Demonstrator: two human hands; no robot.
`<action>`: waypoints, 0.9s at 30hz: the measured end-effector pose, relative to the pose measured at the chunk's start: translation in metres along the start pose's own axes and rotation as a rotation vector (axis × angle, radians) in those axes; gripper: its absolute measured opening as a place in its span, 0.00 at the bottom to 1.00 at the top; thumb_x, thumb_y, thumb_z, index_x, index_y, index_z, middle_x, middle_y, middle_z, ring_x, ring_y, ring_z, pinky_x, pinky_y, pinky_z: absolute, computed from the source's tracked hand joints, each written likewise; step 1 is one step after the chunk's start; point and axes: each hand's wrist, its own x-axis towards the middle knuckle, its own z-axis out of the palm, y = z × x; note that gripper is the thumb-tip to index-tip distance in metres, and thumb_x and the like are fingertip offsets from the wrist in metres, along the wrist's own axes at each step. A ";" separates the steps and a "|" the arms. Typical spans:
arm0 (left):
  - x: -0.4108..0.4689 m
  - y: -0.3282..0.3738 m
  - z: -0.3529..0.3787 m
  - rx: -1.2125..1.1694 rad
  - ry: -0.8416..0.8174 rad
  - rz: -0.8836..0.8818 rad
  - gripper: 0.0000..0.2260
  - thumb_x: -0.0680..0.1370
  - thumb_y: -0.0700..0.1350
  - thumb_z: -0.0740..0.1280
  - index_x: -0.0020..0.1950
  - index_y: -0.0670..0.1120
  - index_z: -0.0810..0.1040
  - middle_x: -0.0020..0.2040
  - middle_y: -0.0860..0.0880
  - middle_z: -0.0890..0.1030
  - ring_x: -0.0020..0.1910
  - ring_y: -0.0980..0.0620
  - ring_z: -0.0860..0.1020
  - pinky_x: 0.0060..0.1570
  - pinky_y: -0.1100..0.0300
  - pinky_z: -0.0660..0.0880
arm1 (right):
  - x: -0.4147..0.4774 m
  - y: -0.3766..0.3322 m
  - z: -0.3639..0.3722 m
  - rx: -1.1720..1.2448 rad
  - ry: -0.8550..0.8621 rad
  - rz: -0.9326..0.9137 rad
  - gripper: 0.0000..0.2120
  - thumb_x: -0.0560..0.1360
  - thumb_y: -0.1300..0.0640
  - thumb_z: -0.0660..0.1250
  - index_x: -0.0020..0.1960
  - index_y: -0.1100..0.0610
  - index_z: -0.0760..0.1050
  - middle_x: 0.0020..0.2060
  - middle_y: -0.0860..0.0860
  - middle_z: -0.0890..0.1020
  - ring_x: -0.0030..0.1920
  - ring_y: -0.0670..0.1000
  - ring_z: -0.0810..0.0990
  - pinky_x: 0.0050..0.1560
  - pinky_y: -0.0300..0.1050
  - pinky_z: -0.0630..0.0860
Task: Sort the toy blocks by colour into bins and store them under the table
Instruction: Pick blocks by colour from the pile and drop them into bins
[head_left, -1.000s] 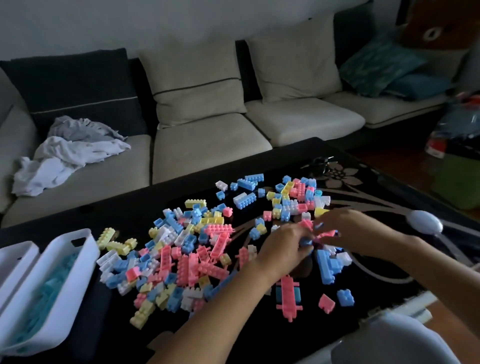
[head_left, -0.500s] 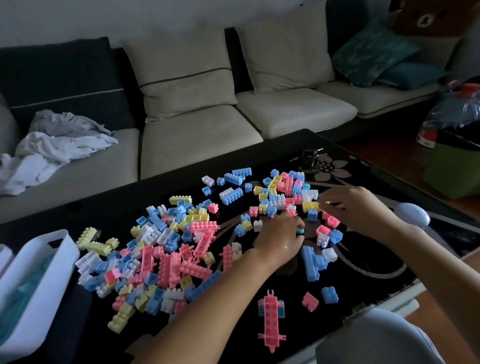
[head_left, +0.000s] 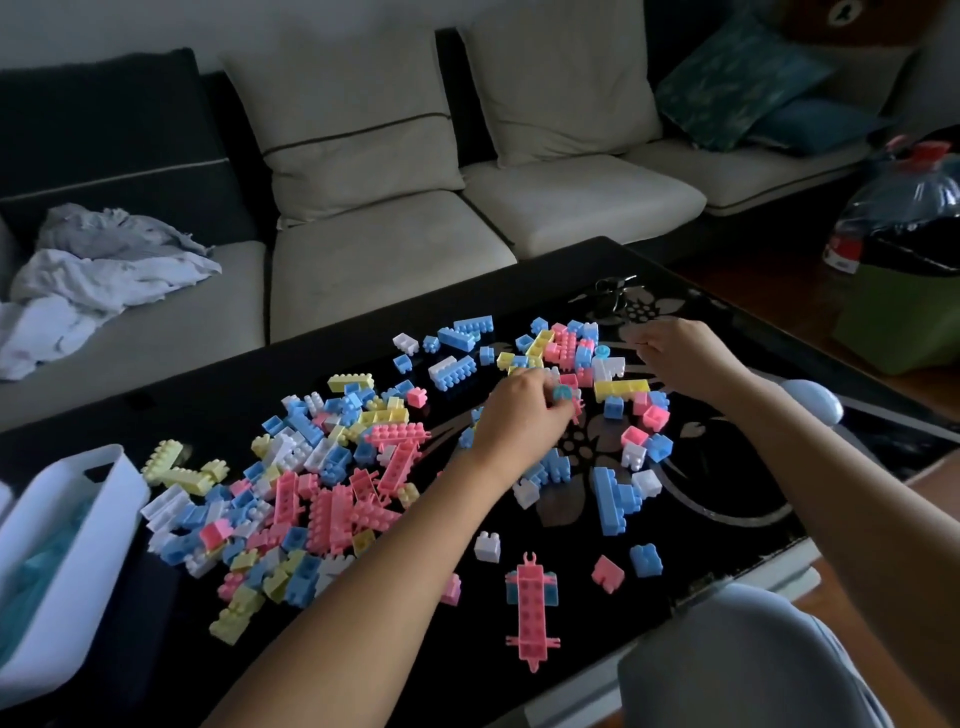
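Pastel toy blocks (head_left: 332, 467) in pink, blue, yellow and white lie scattered over the black glass table (head_left: 727, 493). A smaller heap (head_left: 571, 348) sits at the far right of the spread. My left hand (head_left: 519, 421) hovers over the middle of the blocks, its curled fingertips pinching a small teal round piece (head_left: 562, 393). My right hand (head_left: 685, 358) hangs beside the far heap with fingers curled down; what they hold is hidden. Another teal round piece (head_left: 601, 352) lies near its fingertips. A white bin (head_left: 104, 545) with teal pieces inside stands at the table's left end.
A long pink assembly (head_left: 532, 608) lies near the table's front edge. Keys (head_left: 613, 288) rest at the far edge, a white rounded object (head_left: 810, 402) at the right. Behind is a sofa (head_left: 384, 260) with crumpled clothes (head_left: 93, 270). A green container (head_left: 904, 317) stands right.
My left hand has moved away from me towards the far heap and now shows a teal piece at its fingertips. My right hand has shifted to the heap's right side.
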 end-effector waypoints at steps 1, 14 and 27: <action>0.003 -0.001 -0.002 -0.003 -0.038 -0.035 0.08 0.78 0.47 0.64 0.50 0.43 0.75 0.54 0.48 0.76 0.40 0.53 0.71 0.40 0.64 0.68 | 0.007 0.004 0.003 -0.017 -0.029 0.026 0.16 0.79 0.63 0.55 0.61 0.58 0.77 0.56 0.54 0.81 0.55 0.54 0.79 0.47 0.40 0.73; 0.012 -0.029 -0.017 0.039 -0.171 -0.159 0.11 0.78 0.49 0.64 0.57 0.44 0.75 0.46 0.51 0.75 0.35 0.57 0.72 0.33 0.65 0.67 | 0.025 -0.033 0.038 -0.018 -0.191 -0.158 0.21 0.75 0.68 0.56 0.62 0.53 0.77 0.60 0.55 0.79 0.54 0.54 0.79 0.49 0.44 0.77; 0.014 -0.037 -0.042 -1.332 -0.015 -0.652 0.08 0.75 0.35 0.51 0.40 0.41 0.68 0.33 0.42 0.74 0.27 0.51 0.70 0.23 0.63 0.70 | 0.049 -0.007 0.030 -0.053 -0.205 0.080 0.16 0.79 0.62 0.55 0.62 0.60 0.77 0.60 0.56 0.78 0.58 0.55 0.77 0.56 0.45 0.73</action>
